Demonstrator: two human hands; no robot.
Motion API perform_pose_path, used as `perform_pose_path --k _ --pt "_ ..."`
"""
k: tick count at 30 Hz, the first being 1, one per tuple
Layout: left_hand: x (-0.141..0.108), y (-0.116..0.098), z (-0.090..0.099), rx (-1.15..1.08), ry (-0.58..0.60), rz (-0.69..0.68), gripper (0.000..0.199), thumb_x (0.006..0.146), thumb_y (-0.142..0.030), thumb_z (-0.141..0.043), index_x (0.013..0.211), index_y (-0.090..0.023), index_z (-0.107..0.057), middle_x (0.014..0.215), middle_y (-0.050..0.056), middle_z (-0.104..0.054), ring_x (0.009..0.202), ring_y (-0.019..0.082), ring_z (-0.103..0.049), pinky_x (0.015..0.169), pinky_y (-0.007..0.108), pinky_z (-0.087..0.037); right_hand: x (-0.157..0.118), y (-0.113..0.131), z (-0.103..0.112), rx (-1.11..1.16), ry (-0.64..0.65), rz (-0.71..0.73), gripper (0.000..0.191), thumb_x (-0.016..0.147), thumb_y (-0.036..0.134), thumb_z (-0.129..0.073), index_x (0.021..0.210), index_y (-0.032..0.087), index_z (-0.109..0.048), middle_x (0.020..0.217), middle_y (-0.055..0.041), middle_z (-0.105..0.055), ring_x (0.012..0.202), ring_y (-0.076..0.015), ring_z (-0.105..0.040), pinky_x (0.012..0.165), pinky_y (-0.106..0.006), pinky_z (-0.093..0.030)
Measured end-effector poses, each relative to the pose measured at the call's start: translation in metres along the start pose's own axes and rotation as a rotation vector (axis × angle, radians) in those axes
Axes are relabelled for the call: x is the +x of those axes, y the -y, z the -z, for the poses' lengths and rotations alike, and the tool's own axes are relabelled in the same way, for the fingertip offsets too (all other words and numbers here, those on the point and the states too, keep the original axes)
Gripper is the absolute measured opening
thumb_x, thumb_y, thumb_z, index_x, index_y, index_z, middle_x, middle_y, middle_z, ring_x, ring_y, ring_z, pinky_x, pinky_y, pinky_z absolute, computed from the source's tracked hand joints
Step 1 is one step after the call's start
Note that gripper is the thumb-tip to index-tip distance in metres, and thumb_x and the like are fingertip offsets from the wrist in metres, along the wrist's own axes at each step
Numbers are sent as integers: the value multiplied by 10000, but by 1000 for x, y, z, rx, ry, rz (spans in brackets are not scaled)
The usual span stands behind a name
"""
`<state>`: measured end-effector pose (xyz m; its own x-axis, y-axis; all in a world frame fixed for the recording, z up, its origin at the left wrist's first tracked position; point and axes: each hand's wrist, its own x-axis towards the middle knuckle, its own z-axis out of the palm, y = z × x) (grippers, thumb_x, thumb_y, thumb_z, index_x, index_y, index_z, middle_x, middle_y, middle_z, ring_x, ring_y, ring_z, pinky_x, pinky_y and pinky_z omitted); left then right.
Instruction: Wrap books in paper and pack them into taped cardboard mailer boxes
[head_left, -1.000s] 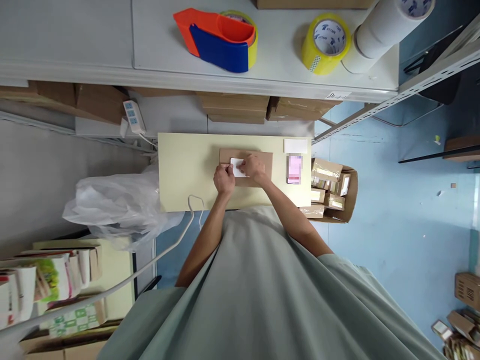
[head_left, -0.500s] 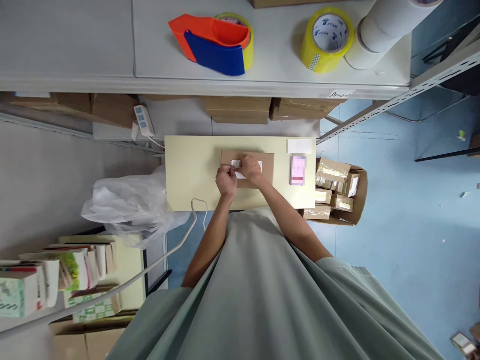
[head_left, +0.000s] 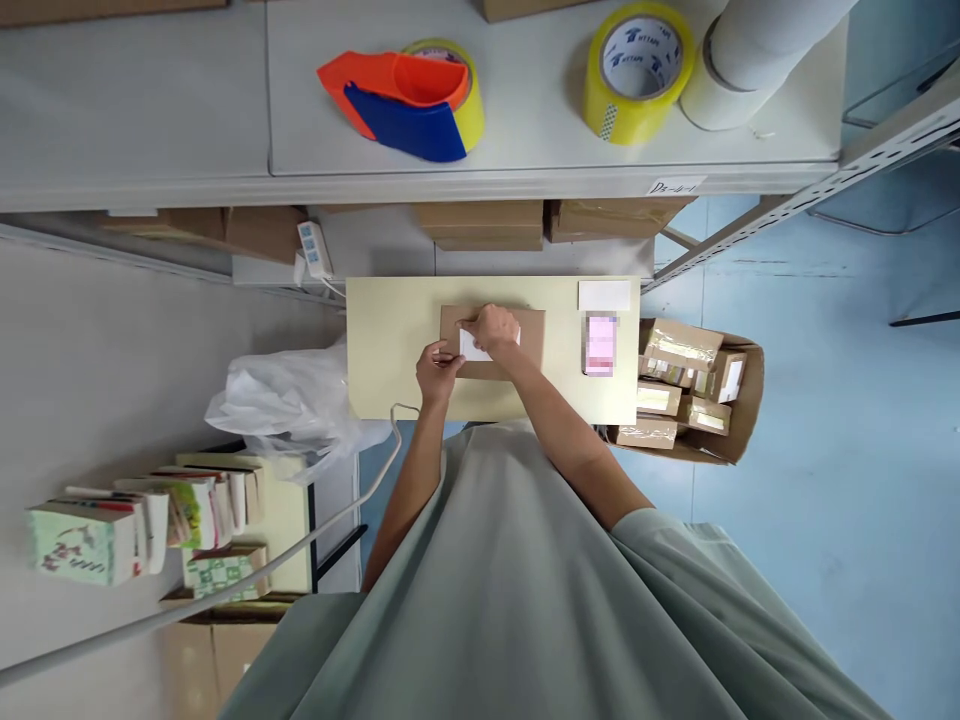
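A flat brown cardboard package (head_left: 531, 345) lies on the pale yellow table (head_left: 390, 385), with a white label (head_left: 472, 346) on its upper face. My right hand (head_left: 495, 328) rests over the label's top edge, its thumb stretched toward the label's upper left corner and the other fingers curled. At the label's lower left is my left hand (head_left: 437, 370), thumb and fingers closed near the package's left edge. What is between those fingertips, if anything, is too small to make out.
A pink-screened phone (head_left: 600, 345) and a white card (head_left: 604, 295) lie on the table's right. An open carton of taped boxes (head_left: 739, 415) stands beyond. Tape rolls (head_left: 637, 75) and an orange-and-blue dispenser (head_left: 405, 105) sit on the shelf. A plastic bag (head_left: 289, 395) is at left.
My left hand has moved slightly left and down, apart from my right hand. My right hand has shifted up a little over the label, its thumb now extended. The whole view has shifted slightly.
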<state>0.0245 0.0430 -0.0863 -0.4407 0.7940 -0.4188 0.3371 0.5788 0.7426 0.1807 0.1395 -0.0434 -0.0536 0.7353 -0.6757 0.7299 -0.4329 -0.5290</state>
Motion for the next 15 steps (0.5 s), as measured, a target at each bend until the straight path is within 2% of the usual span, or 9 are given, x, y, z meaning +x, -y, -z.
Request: perform_pose_path --k 5,8,12,15 --pt "17 -4 5 -105 2 166 649 489 -254 -1050 1077 -167 -788 784 -26 -678 852 201 -720 929 378 -594 2 -6 -2 19 34 48 433 1041 486 -750 713 204 -766 684 -72 -766 883 -268 -807 955 -391 -641" --pt "23 -3 9 -133 14 195 679 395 -249 -1080 1006 -168 -795 763 -36 -652 821 185 -699 917 378 -601 6 -9 -3 37 66 71 400 1055 486 -737 793 191 -798 753 -86 -796 917 -266 -811 955 -386 -638" --pt "22 -1 10 -140 -18 185 650 390 -206 -1063 982 -166 -796 745 -41 -643 792 173 -677 885 373 -615 -1 -21 -5 15 75 80 253 1059 397 -740 1001 170 -833 890 -115 -835 1014 -266 -812 977 -368 -626" --pt "18 1 8 -127 -49 163 608 435 -203 -1052 986 -164 -797 762 -23 -672 813 188 -690 887 383 -618 -22 -47 -7 -16 73 77 227 1049 369 -748 1060 160 -834 951 -134 -846 1060 -277 -811 981 -356 -614"
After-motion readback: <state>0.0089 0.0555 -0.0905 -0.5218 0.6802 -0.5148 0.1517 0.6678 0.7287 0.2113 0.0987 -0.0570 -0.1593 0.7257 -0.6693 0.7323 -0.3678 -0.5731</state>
